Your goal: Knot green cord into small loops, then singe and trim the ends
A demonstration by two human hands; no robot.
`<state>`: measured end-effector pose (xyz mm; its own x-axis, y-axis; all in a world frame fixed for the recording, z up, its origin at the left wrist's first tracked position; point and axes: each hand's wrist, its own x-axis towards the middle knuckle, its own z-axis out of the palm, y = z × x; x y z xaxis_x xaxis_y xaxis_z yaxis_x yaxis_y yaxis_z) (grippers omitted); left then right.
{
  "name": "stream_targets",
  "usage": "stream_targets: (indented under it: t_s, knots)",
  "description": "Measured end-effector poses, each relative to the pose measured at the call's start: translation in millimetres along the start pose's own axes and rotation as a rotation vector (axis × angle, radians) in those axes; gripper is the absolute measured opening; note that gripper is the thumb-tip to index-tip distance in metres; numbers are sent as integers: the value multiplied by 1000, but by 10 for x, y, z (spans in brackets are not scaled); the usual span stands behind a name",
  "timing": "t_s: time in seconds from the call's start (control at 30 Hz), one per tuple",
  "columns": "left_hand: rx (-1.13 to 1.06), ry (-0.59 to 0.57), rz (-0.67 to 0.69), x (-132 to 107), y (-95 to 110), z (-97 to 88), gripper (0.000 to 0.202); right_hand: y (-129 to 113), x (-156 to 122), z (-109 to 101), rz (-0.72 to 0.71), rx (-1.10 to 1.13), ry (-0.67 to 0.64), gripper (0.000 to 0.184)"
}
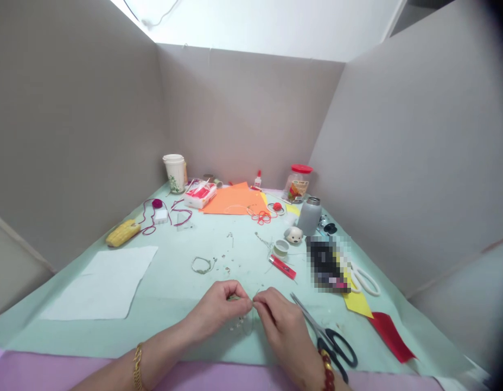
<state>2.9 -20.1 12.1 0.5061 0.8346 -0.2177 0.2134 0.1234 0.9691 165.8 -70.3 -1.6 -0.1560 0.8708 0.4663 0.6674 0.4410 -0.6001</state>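
Observation:
My left hand (pixel 216 309) and my right hand (pixel 281 326) meet low in the middle of the mint-green table covering (pixel 165 320). Their fingertips pinch a thin pale cord (pixel 253 307), and a strand with tiny beads (pixel 243 326) hangs below it. The fingers hide part of the cord. Just right of my right hand lie black-handled scissors (pixel 330 339). A small loop of greenish cord (pixel 202 265) rests ahead of my left hand. A gold bracelet (pixel 137 368) circles my left wrist, and a dark red bead bracelet (pixel 326 374) circles my right wrist.
Grey board walls enclose the table on three sides. A white paper sheet (pixel 104 282) lies at left, with yellow paper (pixel 357 301) and red paper (pixel 392 336) at right. Farther back stand a red utility knife (pixel 282 266), orange paper (pixel 235 200), a steel bottle (pixel 309 216) and a red-lidded jar (pixel 298 182).

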Motion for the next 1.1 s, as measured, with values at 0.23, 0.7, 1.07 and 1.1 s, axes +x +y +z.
stream_targets:
  t_s: [0.23, 0.7, 1.07, 1.1]
  knots:
    - [65, 132, 68, 53, -109, 29, 8, -62, 106, -26, 110, 114, -39, 17]
    - [110, 65, 202, 9, 15, -197, 7, -141, 254, 73, 160, 51, -15, 19]
    - [211, 170, 201, 11, -15, -200, 12, -107, 250, 121, 94, -4, -11, 19]
    - [240, 185, 208, 2, -3, -198, 12, -109, 254, 120, 97, -7, -15, 19]
